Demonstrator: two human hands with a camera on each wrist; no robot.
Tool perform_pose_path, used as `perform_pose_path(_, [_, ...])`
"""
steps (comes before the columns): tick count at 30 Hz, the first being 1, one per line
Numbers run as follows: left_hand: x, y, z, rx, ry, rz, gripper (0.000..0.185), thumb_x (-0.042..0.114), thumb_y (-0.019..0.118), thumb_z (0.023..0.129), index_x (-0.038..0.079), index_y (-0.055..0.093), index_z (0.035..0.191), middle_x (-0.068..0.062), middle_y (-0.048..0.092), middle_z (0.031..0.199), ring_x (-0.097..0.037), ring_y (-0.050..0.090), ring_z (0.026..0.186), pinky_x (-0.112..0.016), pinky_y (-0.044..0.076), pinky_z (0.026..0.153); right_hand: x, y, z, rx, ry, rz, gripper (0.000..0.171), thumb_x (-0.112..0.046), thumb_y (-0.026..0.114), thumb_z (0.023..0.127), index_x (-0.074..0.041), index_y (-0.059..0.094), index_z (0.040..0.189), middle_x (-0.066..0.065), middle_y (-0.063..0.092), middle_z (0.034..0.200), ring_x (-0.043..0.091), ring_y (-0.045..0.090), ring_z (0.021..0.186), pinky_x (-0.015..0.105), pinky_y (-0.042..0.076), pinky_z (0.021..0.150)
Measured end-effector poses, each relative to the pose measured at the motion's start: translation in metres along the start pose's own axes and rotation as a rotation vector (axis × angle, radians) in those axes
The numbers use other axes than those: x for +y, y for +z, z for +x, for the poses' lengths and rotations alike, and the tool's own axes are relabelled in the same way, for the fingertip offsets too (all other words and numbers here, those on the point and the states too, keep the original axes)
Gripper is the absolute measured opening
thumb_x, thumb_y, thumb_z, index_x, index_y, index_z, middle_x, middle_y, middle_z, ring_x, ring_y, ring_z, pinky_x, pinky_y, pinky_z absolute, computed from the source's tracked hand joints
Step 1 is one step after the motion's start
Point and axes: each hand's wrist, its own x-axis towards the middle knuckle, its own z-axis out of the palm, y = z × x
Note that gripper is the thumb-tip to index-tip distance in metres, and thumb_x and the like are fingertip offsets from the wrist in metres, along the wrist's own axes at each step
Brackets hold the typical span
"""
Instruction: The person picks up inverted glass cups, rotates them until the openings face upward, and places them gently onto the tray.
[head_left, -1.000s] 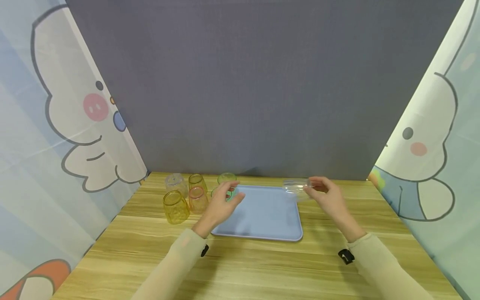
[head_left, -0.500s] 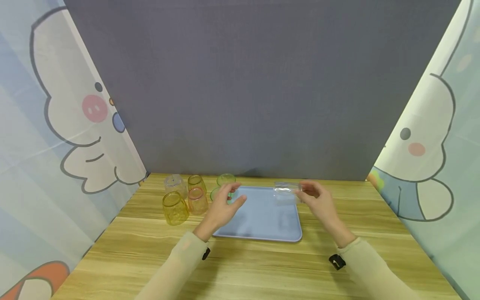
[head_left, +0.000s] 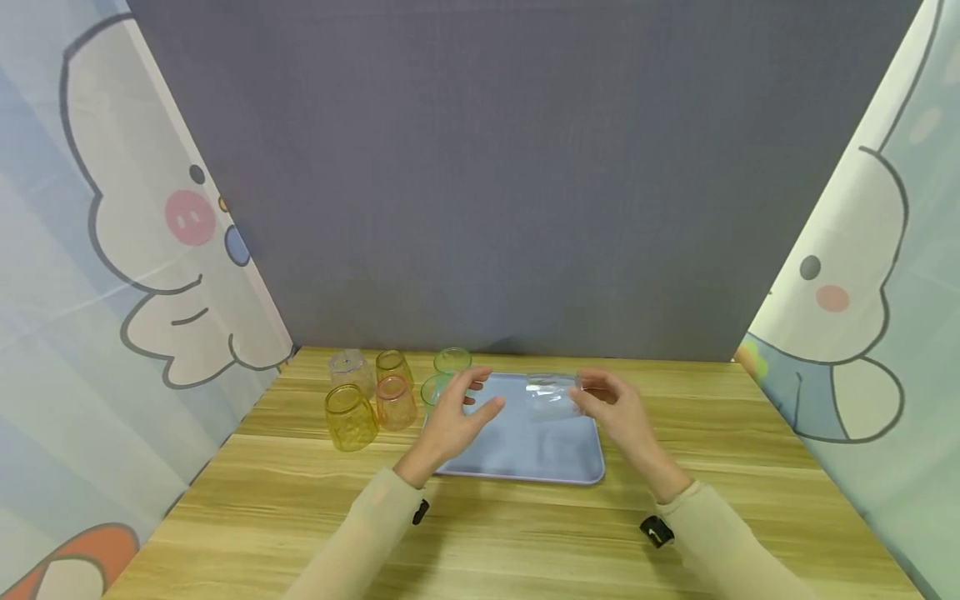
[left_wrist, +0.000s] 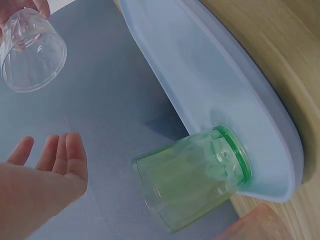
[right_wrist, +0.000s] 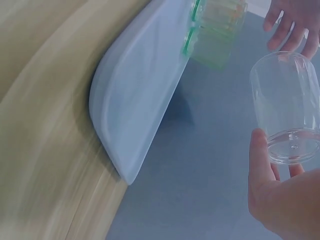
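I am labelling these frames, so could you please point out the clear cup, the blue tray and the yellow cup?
clear cup (right_wrist: pixel 287 107): right wrist view, on its side wall.
blue tray (head_left: pixel 558 467): head view, on its bare near right part.
yellow cup (head_left: pixel 349 417): head view, on its side wall.

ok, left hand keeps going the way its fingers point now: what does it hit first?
Probably the clear cup that the right hand holds over the blue tray. The left hand is open, fingers aimed that way, with a gap between. Depth is unclear; it could pass just under.
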Motion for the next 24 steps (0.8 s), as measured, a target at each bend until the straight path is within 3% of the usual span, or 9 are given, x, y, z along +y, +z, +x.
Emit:
perform_pose_path(13, [-0.004, 0.006, -0.001, -0.069, 0.005, -0.074, 0.058, 0.029, 0.068, 0.098, 0.005, 0.049, 0.147, -0.011, 0.053, 0.14, -0.03, 0.052, 0.124, -0.048, 0.046, 0.1, 0.001, 0.015, -0.002, -0.032, 0.099, 0.092, 0.042, -0.015, 0.071, 0.096, 0.004, 0.059, 0.132, 0.019, 0.06, 0.122, 0.013, 0.064, 0.099, 0.029, 0.056, 0.085])
perform_pose_path(24, [-0.005, 0.01, -0.005, -0.073, -0.004, -0.13, 0.056, 0.028, 0.068, 0.098, 0.012, 0.05, 0.148, -0.007, 0.052, 0.141, -0.025, 0.053, 0.124, -0.044, 0.048, 0.101, 0.002, 0.024, -0.007, -0.066, 0.126, 0.132, 0.044, -0.02, 0.071, 0.096, 0.001, 0.059, 0.133, 0.016, 0.058, 0.125, 0.018, 0.061, 0.107, 0.031, 0.056, 0.088])
